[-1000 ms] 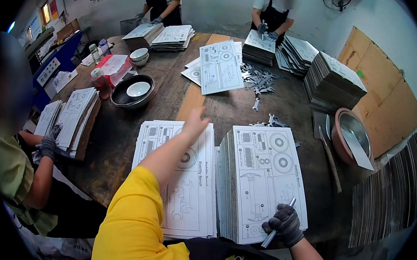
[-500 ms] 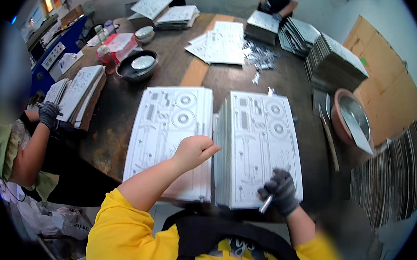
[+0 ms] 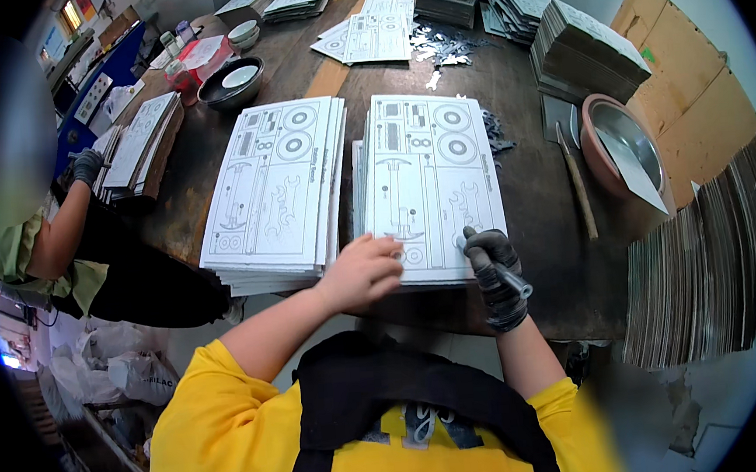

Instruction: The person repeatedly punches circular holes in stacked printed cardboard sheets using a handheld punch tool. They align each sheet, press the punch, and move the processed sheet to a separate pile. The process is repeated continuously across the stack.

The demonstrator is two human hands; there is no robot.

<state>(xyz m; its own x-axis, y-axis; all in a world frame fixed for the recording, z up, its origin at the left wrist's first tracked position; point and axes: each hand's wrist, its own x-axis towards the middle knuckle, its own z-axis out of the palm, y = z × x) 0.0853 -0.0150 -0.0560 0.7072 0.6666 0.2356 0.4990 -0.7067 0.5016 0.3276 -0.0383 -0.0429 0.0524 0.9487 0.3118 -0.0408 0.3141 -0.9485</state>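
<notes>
My bare left hand rests at the near left corner of the right stack of printed sheets, its fingers loosely bent and a little apart, holding nothing. On my right hand is a dark grey glove. It grips a silvery metal rod-like tool, whose tip is hidden under the fingers near the stack's lower right corner. The sheets are white with line drawings of wrenches, a pick-shaped tool and rings. To the left lies a second, slightly uneven stack with the same print.
Small wrench-shaped metal pieces lie scattered behind the stacks. On the right are a wooden-handled tool, a pinkish basin and a tall row of panels. A co-worker's gloved hand is at another stack on the left.
My left hand has come down and right onto the right stack's near edge, its fingers loosening. My right hand has turned the tool. The view has shifted, so the stacks appear higher.
</notes>
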